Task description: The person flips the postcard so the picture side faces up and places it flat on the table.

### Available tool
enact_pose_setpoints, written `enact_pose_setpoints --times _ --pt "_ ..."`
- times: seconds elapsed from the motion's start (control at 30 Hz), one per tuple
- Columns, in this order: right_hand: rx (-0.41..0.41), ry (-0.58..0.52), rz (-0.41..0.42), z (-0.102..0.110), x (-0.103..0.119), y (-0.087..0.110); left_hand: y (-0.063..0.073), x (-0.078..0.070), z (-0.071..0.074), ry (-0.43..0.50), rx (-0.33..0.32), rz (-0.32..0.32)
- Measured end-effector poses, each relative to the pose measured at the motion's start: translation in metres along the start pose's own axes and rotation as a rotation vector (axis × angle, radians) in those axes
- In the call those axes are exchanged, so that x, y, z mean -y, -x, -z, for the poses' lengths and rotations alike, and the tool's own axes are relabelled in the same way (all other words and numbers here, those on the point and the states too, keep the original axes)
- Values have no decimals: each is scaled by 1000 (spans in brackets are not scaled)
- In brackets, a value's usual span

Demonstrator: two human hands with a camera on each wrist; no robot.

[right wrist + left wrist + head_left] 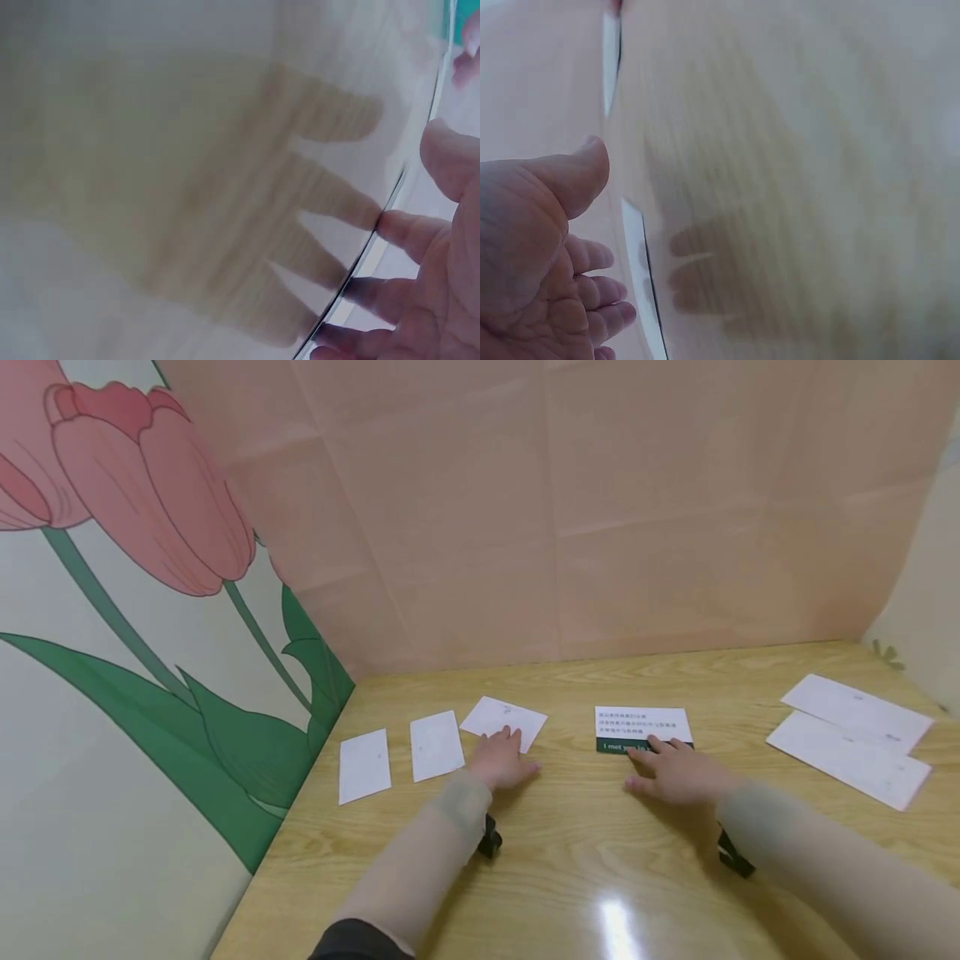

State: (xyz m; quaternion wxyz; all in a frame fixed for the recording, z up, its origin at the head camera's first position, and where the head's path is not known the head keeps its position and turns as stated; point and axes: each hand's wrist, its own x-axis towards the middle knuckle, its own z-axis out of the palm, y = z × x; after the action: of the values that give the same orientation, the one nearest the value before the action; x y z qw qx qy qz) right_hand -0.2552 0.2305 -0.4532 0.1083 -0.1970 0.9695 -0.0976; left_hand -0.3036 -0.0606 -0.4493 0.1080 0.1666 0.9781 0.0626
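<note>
The printed card (637,720) lies flat on the wooden table (570,835), at eleven o'clock from the right hand (677,772), whose extended, spread fingers overlie its five-o'clock edge and grip nothing. The left hand (501,762), fingers likewise extended and gripping nothing, reaches over the tilted white card (489,715) at its twelve o'clock; contact cannot be determined. Two further white cards (437,747) lie at its nine o'clock.

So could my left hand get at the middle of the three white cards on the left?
Probably yes. The left hand is at the near edge of the slanted card, and the middle card lies just left of it, with nothing seen blocking the way.
</note>
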Motion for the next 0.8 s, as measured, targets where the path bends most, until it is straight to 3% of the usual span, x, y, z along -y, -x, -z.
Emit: enact_pose_setpoints --times 0.2,0.37,0.5,0.63,0.8 --pt "4 -38 -13 8 -17 -18 -9 19 10 -24 -20 48" --pt "28 -63 -37 13 -29 -32 -15 35 14 -124 -21 40" --pt "58 -83 -69 17 -34 -41 -16 45 16 -137 6 24" --pt "52 -22 -85 21 -37 -45 -15 47 13 -129 41 -14" --pt "31 41 -101 25 -39 -49 -11 39 10 -144 54 -49"
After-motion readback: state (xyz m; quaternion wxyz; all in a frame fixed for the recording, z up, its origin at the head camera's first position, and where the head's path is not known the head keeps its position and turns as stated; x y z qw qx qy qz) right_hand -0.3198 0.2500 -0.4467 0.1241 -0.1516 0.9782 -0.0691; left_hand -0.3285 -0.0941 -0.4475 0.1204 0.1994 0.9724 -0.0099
